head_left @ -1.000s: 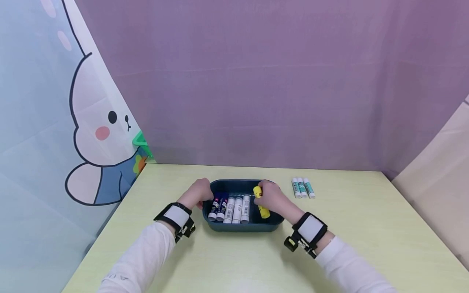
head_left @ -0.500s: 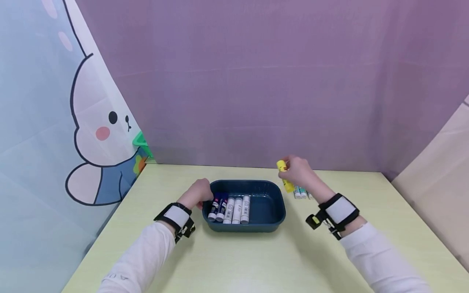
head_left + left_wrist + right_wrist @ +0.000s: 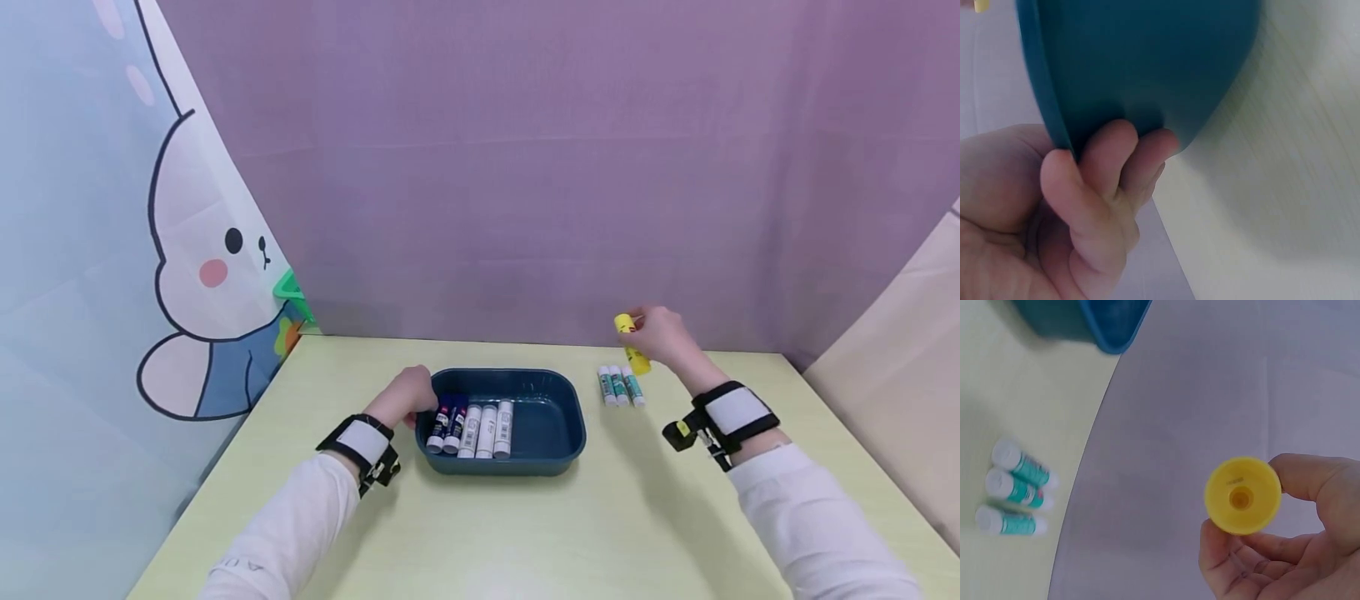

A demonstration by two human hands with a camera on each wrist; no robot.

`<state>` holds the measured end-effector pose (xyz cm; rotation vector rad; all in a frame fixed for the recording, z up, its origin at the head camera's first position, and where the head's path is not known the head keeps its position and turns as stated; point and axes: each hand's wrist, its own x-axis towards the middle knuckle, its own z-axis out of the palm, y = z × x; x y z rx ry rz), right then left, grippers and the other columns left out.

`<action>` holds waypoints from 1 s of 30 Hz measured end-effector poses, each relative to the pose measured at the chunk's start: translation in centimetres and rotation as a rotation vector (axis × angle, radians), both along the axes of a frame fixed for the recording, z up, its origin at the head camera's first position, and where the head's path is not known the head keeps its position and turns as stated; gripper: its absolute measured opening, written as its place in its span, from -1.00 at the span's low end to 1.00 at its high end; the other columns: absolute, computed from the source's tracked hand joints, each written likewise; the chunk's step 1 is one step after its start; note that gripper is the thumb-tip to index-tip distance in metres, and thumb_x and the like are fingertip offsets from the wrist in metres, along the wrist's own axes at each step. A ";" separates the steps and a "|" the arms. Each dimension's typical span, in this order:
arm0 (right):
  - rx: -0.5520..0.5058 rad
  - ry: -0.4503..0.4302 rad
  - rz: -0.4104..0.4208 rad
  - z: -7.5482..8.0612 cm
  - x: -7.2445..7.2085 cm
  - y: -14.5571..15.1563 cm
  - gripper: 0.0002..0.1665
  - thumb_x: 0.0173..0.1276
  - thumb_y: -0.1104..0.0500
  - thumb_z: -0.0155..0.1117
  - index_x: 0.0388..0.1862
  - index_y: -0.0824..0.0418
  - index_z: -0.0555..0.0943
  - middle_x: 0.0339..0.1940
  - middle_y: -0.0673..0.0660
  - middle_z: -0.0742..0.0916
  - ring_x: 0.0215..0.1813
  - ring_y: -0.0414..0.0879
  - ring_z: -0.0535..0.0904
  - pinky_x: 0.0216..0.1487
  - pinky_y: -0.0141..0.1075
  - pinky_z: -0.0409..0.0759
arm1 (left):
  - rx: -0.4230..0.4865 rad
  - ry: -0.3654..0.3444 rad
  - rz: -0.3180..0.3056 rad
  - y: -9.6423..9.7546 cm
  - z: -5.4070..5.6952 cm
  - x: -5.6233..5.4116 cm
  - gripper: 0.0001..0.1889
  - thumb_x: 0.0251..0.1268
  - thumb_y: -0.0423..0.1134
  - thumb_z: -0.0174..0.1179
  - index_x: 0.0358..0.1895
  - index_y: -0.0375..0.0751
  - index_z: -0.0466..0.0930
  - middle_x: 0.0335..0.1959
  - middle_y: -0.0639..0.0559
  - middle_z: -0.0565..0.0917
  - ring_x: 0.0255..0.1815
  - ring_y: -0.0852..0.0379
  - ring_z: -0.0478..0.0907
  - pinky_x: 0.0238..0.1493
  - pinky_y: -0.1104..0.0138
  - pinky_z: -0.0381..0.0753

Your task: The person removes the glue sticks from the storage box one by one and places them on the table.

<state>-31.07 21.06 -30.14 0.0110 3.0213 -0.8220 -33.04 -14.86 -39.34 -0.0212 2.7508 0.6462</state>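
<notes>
A dark teal tray [image 3: 500, 468] stands on the table. My left hand [image 3: 411, 392] grips its left end, and the left wrist view shows fingers [image 3: 1110, 150] against the tray's outer wall [image 3: 1154, 62]. Inside, two dark blue glue sticks [image 3: 454, 427] and three white ones [image 3: 486, 432] lie side by side. To the tray's right, my right hand [image 3: 663, 337] pinches a yellow glue stick [image 3: 636, 354] between thumb and fingers, tilted and held above the table. The right wrist view shows its round yellow end [image 3: 1254, 509]. Three green-and-white glue sticks [image 3: 618, 386] lie in a row just below it.
The pale yellow table [image 3: 480, 533] meets a purple cloth backdrop [image 3: 525, 208] at its far edge. A cartoon-printed cloth [image 3: 217, 292] hangs on the left. A small green plastic piece [image 3: 291, 289] shows at the far left corner.
My right hand has lifted the yellow glue stick out of the tray and carried it right and away, past the green-and-white glue sticks. My left hand has stayed on the tray.
</notes>
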 end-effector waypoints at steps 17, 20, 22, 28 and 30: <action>-0.119 -0.034 -0.124 -4.0 -1.5 4.1 -0.34 0.33 0.17 0.14 0.26 0.55 0.25 0.08 0.49 0.47 -0.04 0.22 0.56 -0.21 -0.22 0.71 | -0.010 0.006 -0.002 0.0 0.2 0.2 -0.74 0.13 -0.42 0.18 -0.12 -0.47 0.45 -0.45 -0.23 0.54 -0.78 0.03 0.56 -0.73 0.33 0.63; -0.134 -0.029 -0.139 -5.4 -1.8 4.6 -0.36 0.31 0.19 0.16 0.24 0.56 0.27 0.04 0.48 0.49 -0.12 0.17 0.58 -0.29 -0.28 0.70 | -0.008 0.008 -0.003 -0.1 0.2 0.2 -0.75 0.13 -0.42 0.18 -0.13 -0.47 0.45 -0.46 -0.22 0.54 -0.78 0.04 0.56 -0.73 0.33 0.63; -0.146 -0.026 -0.143 -6.3 -2.1 5.0 -0.37 0.30 0.20 0.17 0.22 0.57 0.29 0.02 0.46 0.50 -0.16 0.13 0.59 -0.33 -0.32 0.69 | -0.005 0.010 -0.004 -0.1 0.2 0.3 -0.74 0.13 -0.42 0.18 -0.13 -0.47 0.45 -0.46 -0.22 0.54 -0.78 0.04 0.56 -0.73 0.33 0.63; -0.141 -0.017 -0.168 -8.7 -2.7 5.8 -0.40 0.30 0.21 0.18 0.19 0.58 0.32 0.02 0.48 0.52 -0.13 0.14 0.57 -0.29 -0.30 0.67 | -0.002 0.010 -0.002 -0.2 0.1 0.3 -0.72 0.13 -0.42 0.19 -0.10 -0.47 0.44 -0.41 -0.24 0.55 -0.78 0.04 0.56 -0.73 0.34 0.63; -0.127 -0.019 -0.185 -9.3 -2.8 5.9 -0.41 0.31 0.20 0.18 0.18 0.57 0.34 0.02 0.47 0.52 -0.10 0.17 0.55 -0.24 -0.26 0.67 | -0.001 0.008 -0.002 -0.2 0.1 0.3 -0.71 0.13 -0.41 0.19 -0.09 -0.47 0.44 -0.38 -0.24 0.55 -0.78 0.03 0.56 -0.73 0.33 0.63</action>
